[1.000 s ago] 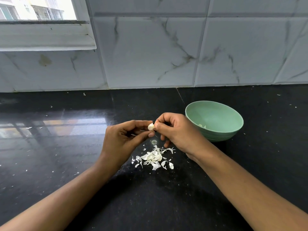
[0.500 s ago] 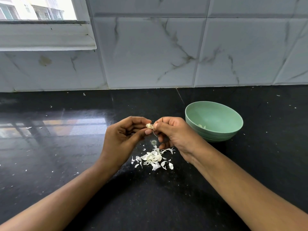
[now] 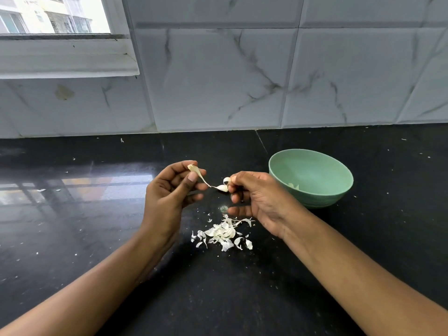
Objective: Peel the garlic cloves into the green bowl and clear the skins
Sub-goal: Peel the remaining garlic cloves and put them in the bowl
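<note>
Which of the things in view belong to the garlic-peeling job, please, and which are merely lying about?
Job: left hand pinching the skin strip; right hand holding the garlic clove; green bowl; pile of skins.
Just there: countertop; window frame; tiled wall.

Both bare forearms reach in from the bottom corners and angle toward each other. The left hand (image 3: 169, 192) is raised, wrist bent slightly, thumb and forefinger pinching one end of a half-peeled garlic clove (image 3: 204, 181), other fingers loosely curled. The right hand (image 3: 259, 200), back upward, pinches the opposite end at its fingertips, lower fingers pointing left. The hands are apart, not touching
</note>
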Demonstrator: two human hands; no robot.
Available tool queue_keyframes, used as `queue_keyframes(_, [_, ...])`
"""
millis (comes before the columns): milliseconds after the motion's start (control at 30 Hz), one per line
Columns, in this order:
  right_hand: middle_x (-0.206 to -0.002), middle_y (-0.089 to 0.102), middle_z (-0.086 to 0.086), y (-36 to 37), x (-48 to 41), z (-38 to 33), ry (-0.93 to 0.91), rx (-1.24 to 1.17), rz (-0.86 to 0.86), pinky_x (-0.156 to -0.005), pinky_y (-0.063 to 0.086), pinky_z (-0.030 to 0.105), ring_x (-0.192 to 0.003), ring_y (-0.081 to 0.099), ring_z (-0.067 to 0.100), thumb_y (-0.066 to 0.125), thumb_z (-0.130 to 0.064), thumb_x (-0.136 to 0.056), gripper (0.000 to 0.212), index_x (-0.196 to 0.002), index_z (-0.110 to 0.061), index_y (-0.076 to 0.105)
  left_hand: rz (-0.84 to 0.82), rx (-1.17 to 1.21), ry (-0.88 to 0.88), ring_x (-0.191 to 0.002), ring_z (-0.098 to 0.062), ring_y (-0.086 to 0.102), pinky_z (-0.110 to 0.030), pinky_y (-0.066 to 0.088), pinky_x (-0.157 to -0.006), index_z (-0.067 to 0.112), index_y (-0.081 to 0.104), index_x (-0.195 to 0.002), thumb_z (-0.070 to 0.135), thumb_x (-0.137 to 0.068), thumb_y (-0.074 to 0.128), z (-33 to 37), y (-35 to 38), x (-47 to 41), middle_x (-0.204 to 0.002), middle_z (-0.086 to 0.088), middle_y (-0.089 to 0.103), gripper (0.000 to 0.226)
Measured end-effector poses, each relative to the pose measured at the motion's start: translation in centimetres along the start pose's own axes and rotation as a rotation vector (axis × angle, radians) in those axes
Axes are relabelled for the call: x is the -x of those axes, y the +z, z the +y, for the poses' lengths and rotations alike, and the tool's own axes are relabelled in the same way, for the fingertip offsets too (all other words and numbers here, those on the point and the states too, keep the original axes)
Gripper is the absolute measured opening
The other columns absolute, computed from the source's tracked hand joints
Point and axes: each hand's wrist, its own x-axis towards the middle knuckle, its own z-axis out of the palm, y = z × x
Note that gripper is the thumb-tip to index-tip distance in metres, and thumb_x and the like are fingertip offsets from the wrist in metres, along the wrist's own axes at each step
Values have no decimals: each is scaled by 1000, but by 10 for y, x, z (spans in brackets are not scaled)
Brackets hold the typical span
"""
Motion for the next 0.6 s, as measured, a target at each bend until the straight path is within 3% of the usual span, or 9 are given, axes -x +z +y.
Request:
queue_keyframes(67, [-66,53,0,-7,-2,-4,-35,159,-3,-44,49,23,-54,47,7,54,-8,-90,18,-72,-8,59,10,27,-79,-63,-5,64,-18,52,-55,15,63,-97,15,-78,60,0,-2,-3,-82,2,73,20])
queue_keyframes(167, [-71,60,5,-19,-3,-9,-93,630,-29,-47,48,22,-59,53,9,63,-11,-86,10,-79,-4,67,-36,-67,-225,-67,-5,64,-19,51,-52,17,66,-98,11,-86,57,-3,-1,-3,-81,4,73,16])
queue_keyframes(267, [-79,68,11,-24,-3,-8,-110,935,-66,-54,52,28,-67,63,21,67,-20,-85,8,-81,-15,72,-108,-201,-298,-71,-5,60,-20,50,-51,19,70,-98,11,-91,55,-5,0,-1,-81,6,71,18])
queue_keyframes(367, [-78,70,12,-26,-5,-5,-111,1052,-69,-61,55,35,-75,68,29,68,-26,-84,10,-77,-21,72,-139,-278,-307,-68,-3,58,-20,48,-50,19,72,-97,12,-91,57,-5,0,1,-79,6,68,18])
queue_keyframes(600, [-62,67,-1,-26,-6,-6,-176,989,8,-54,48,26,-58,58,12,82,-26,-69,15,-61,-22,69,-156,-381,-271,-58,-7,59,-21,48,-49,19,72,-92,15,-87,65,-7,0,1,-74,2,72,9])
